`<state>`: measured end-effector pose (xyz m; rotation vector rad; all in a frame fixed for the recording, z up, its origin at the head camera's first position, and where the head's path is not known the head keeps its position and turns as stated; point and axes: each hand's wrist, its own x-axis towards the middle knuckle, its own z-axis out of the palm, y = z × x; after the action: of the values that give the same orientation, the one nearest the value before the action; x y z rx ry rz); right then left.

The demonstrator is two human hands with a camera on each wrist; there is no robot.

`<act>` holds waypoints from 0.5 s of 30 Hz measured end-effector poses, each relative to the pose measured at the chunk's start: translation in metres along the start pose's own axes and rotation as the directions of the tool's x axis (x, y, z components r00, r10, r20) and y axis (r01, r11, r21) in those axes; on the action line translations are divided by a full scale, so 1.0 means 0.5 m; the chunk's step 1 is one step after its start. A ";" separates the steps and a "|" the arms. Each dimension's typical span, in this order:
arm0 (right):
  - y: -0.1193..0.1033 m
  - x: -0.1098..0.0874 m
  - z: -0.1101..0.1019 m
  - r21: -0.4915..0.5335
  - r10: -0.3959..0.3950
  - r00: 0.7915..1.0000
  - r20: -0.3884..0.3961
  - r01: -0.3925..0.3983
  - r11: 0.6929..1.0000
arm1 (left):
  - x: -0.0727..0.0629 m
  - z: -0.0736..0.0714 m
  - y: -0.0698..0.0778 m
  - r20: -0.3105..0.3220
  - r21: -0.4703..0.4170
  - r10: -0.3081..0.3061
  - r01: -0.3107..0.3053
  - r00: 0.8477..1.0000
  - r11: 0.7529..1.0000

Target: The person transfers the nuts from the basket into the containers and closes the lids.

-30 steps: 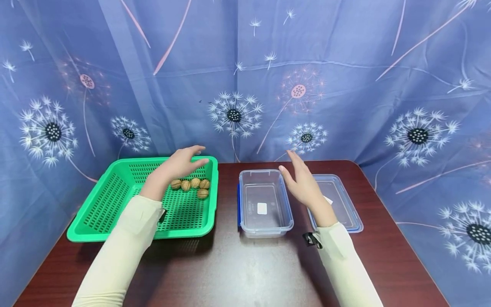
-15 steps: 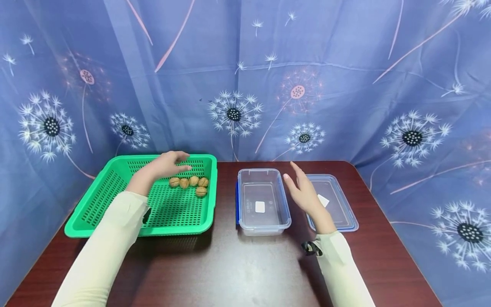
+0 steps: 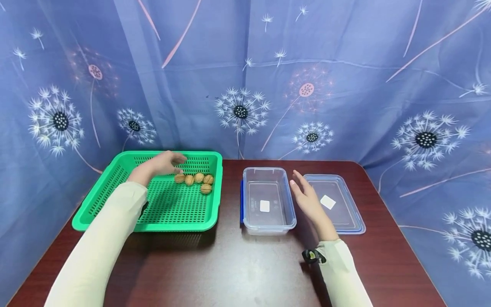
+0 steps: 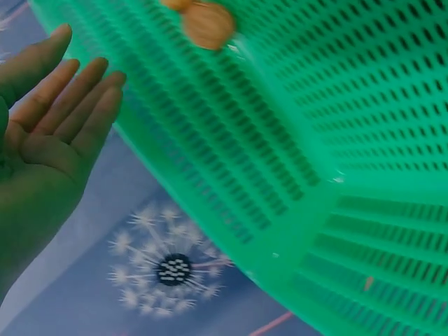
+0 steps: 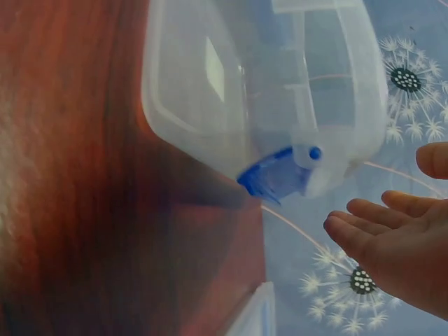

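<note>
Over the far side of a green plastic basket hovers my left hand, its fingers relaxed and holding nothing. Several walnuts lie together in the basket's far right part, just right of that hand. The left wrist view shows the open palm beside the basket wall, with a walnut near the top. My right hand is held just right of a clear plastic container, fingers extended and nothing in them. A blue clip shows on the container in the right wrist view.
To the right of the container, a clear lid with a white label lies flat on the dark red-brown table. Behind the table hangs a blue curtain printed with dandelions.
My left hand has moved left and slightly lower over the basket toward the walnuts. The right hand has lowered a little beside the container. The head view has shifted slightly.
</note>
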<state>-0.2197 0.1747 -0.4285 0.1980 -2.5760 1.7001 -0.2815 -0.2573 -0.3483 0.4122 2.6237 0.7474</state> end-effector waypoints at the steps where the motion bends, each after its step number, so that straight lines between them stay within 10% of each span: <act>1: 0.001 -0.001 0.001 0.019 0.007 1.000 0.002 -0.007 1.000 | 0.002 -0.001 -0.005 0.006 0.001 -0.003 0.003 1.000 1.000; 15: 0.040 -0.003 0.016 0.247 0.083 0.997 -0.009 -0.078 0.966 | 0.027 0.016 -0.090 0.035 -0.070 -0.040 0.042 0.999 0.997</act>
<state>-0.2206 0.1751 -0.4500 0.0861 -2.3838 2.0391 -0.2979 -0.2852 -0.3832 0.3463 2.5580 0.8106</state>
